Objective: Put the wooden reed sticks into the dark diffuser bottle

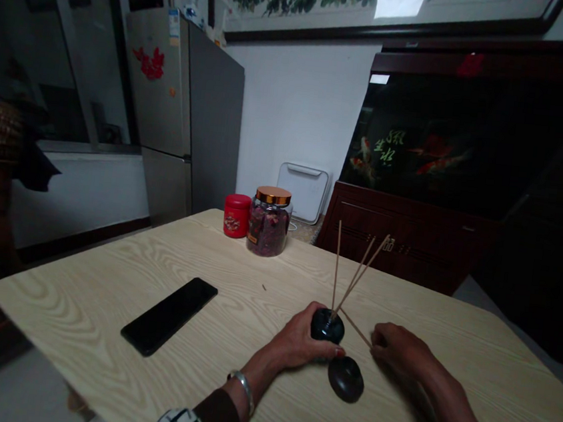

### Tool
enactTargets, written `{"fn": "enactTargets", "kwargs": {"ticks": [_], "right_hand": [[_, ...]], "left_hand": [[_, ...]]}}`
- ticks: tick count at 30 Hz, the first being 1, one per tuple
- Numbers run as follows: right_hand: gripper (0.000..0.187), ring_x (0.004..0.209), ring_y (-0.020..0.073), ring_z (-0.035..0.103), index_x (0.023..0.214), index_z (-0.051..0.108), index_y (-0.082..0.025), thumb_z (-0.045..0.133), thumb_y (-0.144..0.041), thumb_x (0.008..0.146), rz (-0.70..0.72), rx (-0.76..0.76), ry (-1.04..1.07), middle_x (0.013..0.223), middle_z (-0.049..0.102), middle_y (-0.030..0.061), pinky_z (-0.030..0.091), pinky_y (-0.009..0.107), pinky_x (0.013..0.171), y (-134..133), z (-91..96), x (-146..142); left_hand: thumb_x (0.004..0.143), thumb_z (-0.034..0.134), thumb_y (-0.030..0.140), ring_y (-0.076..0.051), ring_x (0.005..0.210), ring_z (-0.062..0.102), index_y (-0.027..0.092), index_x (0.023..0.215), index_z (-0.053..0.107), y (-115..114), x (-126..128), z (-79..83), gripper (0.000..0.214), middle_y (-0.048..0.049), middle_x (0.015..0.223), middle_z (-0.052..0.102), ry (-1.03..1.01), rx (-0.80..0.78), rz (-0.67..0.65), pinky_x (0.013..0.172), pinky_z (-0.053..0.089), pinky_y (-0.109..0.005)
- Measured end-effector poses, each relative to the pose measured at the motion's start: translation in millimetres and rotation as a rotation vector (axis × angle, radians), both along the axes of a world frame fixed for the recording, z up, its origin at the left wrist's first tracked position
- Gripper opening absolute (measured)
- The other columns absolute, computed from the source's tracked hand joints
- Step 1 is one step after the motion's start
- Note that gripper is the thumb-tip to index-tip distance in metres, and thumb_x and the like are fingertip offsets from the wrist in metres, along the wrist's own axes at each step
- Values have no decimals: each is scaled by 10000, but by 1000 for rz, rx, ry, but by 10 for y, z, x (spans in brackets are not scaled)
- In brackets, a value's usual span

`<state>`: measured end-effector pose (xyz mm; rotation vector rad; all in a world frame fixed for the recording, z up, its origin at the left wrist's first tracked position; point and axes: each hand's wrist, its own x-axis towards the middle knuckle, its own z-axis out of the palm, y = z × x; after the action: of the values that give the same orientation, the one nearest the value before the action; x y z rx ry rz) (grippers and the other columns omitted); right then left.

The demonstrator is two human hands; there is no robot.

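My left hand (298,337), with a silver bracelet at the wrist, is wrapped round a small dark glossy incense pot (327,326) on the table. Three thin brown incense sticks (355,279) stand up out of its mouth, leaning at different angles. To the right, my right hand (395,344) is closed on the near end of another incense stick (357,328). That stick slants down from the pot's rim towards my fingers; whether its far end touches the pot I cannot tell. Close to my left thumb lies a dark domed lid (345,379) with a knob.
On the pale wooden table (225,366), a black phone (170,315) lies at left. A glass jar (268,226) of dried flowers and a red canister (237,216) stand at the back edge. A short brown fragment (264,288) rests mid-table. Beyond are a fridge (211,110) and fish tank (434,140).
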<state>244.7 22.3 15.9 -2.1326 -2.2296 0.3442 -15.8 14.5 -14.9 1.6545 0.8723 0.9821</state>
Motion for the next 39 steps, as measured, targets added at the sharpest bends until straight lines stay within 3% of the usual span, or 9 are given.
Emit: {"fn": "enactTargets", "kwargs": {"ticks": [9, 13, 16, 19, 22, 24, 28, 33, 39], "right_hand": [[90, 751, 174, 591, 774, 653, -191, 566, -212, 786, 25, 19, 58, 837, 695, 60, 359, 260, 655, 13, 0, -30], [94, 728, 177, 600, 765, 637, -195, 552, -226, 790, 23, 117, 171, 780, 692, 49, 393, 273, 658, 28, 135, 33], [171, 734, 197, 622, 871, 669, -189, 614, -321, 776, -9, 375, 488, 781, 694, 48, 438, 304, 675, -15, 404, 52], [358, 738, 196, 633, 957, 695, -199, 726, -444, 698, -172, 632, 967, 829, 701, 50, 453, 285, 602, -147, 748, -48], [355, 734, 164, 626, 894, 701, -222, 823, -385, 603, -272, 786, 1387, 857, 690, 34, 425, 221, 513, -305, 1009, -251], [319, 737, 155, 627, 861, 697, -223, 840, -328, 596, -258, 855, 1504, 862, 684, 32, 423, 205, 493, -378, 1089, -390], [273, 733, 149, 633, 878, 691, -208, 820, -325, 668, -197, 930, 1433, 850, 691, 39, 444, 204, 501, -416, 1063, -581], [249, 727, 147, 625, 923, 686, -208, 769, -370, 754, -134, 898, 1260, 836, 696, 33, 474, 220, 531, -388, 945, -702], [242, 737, 164, 626, 894, 657, -195, 728, -399, 785, 8, 679, 1152, 831, 677, 37, 497, 242, 547, -335, 802, -794]], "left_hand": [[598, 861, 411, -179, 883, 551, 181, 1135, 575, -16, 1, 30, 650, -22, 971, 623, -15, -16, -14, 739, 427, -260], [590, 868, 407, -183, 884, 553, 180, 1123, 580, -17, 3, 34, 647, -22, 970, 627, -8, 3, -1, 741, 427, -262], [594, 865, 398, -182, 878, 556, 186, 1128, 582, -23, -2, 44, 641, -17, 967, 629, 0, 0, 0, 739, 427, -263], [591, 864, 399, -185, 887, 556, 189, 1131, 581, -24, -6, 47, 645, -17, 975, 629, -1, -14, -8, 741, 426, -263], [588, 864, 404, -187, 887, 555, 190, 1128, 580, -20, -6, 40, 647, -17, 971, 629, -1, -18, -6, 739, 422, -264], [588, 864, 403, -188, 887, 554, 189, 1118, 582, -19, -4, 40, 637, -18, 967, 630, -3, -13, -2, 739, 420, -264], [592, 862, 407, -189, 892, 556, 184, 1116, 580, -29, -7, 56, 636, -22, 975, 630, -24, -15, -15, 751, 425, -265], [587, 864, 412, -190, 896, 554, 181, 1131, 579, -39, -16, 68, 656, -27, 982, 627, -18, -25, -10, 755, 426, -265], [592, 862, 419, -176, 872, 543, 181, 1139, 571, -42, -13, 64, 664, -21, 965, 616, -13, -21, -6, 742, 417, -259]]}}
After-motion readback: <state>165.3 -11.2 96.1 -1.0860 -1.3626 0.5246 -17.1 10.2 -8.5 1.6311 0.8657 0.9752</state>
